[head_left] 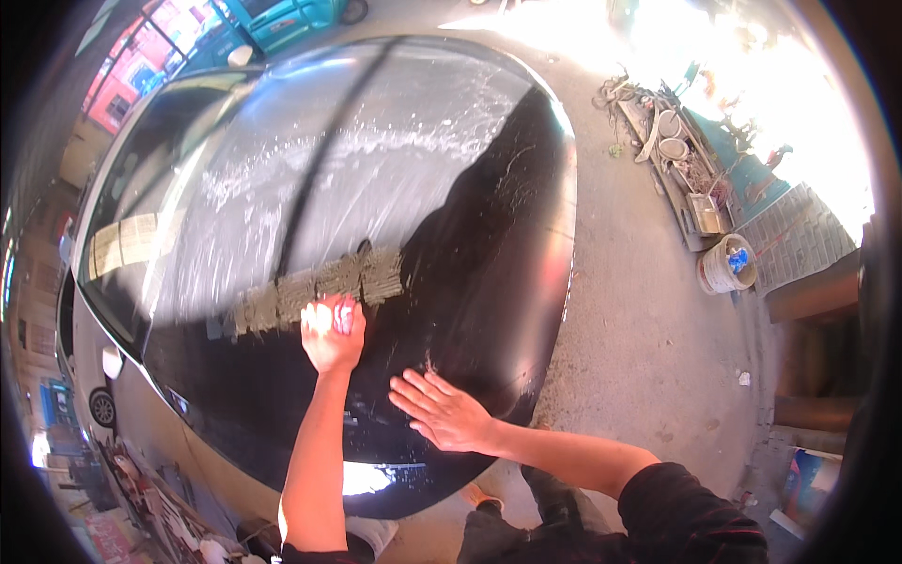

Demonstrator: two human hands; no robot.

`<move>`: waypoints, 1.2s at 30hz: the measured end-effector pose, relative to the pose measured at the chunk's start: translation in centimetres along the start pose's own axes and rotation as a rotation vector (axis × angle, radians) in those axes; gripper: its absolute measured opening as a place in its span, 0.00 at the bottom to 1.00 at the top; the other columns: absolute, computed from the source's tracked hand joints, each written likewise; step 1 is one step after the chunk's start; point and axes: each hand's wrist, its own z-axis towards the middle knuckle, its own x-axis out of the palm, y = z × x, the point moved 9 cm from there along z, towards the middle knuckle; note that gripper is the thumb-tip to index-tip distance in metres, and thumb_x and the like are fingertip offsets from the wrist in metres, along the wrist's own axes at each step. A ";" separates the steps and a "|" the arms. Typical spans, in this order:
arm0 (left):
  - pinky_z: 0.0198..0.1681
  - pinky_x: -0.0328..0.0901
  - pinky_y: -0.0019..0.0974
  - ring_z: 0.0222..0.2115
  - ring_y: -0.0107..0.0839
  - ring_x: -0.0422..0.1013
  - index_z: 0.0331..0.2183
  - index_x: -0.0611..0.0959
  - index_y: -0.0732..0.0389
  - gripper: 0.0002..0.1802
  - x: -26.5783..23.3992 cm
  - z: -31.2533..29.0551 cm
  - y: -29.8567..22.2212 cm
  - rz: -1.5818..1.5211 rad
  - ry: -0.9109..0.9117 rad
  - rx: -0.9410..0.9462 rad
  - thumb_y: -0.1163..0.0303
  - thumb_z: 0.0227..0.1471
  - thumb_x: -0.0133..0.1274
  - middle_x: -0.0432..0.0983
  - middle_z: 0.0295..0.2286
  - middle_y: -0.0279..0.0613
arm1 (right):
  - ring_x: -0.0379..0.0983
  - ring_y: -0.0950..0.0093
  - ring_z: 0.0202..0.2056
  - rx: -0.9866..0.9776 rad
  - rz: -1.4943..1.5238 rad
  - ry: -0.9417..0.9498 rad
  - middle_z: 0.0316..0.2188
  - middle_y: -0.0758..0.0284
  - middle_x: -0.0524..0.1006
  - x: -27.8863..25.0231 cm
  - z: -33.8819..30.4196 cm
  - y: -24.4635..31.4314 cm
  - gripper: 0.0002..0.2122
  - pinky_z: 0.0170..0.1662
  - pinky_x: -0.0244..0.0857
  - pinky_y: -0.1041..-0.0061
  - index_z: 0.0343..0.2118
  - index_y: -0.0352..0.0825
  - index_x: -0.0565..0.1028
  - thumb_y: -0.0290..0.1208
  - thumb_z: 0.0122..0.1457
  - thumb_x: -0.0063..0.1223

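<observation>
A black car hood (470,282) spreads before me, its far part lit by sun and streaked with whitish smears. A grey-brown band of paste (381,273), ridged and broken into patches, runs across the middle. My left hand (332,336) is closed just at the near edge of this band. Something pinkish shows between its fingers, too small to name. Lower and to the right, my right hand (449,414) lies flat on the dark paint, fingers stretched out and holding nothing. Close by its fingertips is a small pale smear (429,363).
The windshield (141,244) rises on the left. Beyond the car's right side, a pale bucket (726,265) with something blue inside stands on the concrete floor near a pile of scrap (672,150). A teal vehicle (291,23) is at the far side.
</observation>
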 end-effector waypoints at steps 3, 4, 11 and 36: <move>0.51 0.73 0.54 0.42 0.54 0.78 0.47 0.84 0.53 0.21 -0.1 -0.3 0.8 -0.021 0.033 -0.031 0.60 0.54 0.74 0.83 0.40 0.46 | 0.52 0.56 0.82 0.120 -0.144 -0.058 0.81 0.54 0.61 -5.1 4.2 -9.2 0.30 0.84 0.41 0.51 0.77 0.36 0.67 0.43 0.76 0.47; 0.51 0.73 0.54 0.42 0.54 0.78 0.48 0.84 0.53 0.22 -0.4 -0.8 0.9 -0.029 0.053 -0.050 0.60 0.54 0.74 0.83 0.41 0.46 | 0.52 0.57 0.82 0.250 -0.300 -0.078 0.81 0.54 0.62 -8.3 7.0 -14.7 0.30 0.84 0.42 0.51 0.77 0.36 0.67 0.42 0.76 0.46; 0.51 0.73 0.54 0.43 0.52 0.78 0.47 0.84 0.52 0.22 -0.3 -0.5 1.1 -0.077 0.024 -0.038 0.60 0.53 0.74 0.83 0.41 0.44 | 0.54 0.46 0.80 0.502 -0.323 -0.224 0.79 0.45 0.61 -12.2 8.2 -22.1 0.28 0.82 0.48 0.48 0.74 0.27 0.69 0.35 0.74 0.44; 0.49 0.73 0.55 0.42 0.55 0.76 0.46 0.88 0.53 0.21 0.2 0.3 0.6 -0.060 0.031 -0.082 0.54 0.55 0.73 0.81 0.38 0.48 | 0.52 0.46 0.81 0.429 -0.380 -0.123 0.80 0.49 0.62 -11.7 4.4 -22.2 0.31 0.83 0.43 0.50 0.77 0.31 0.66 0.40 0.75 0.45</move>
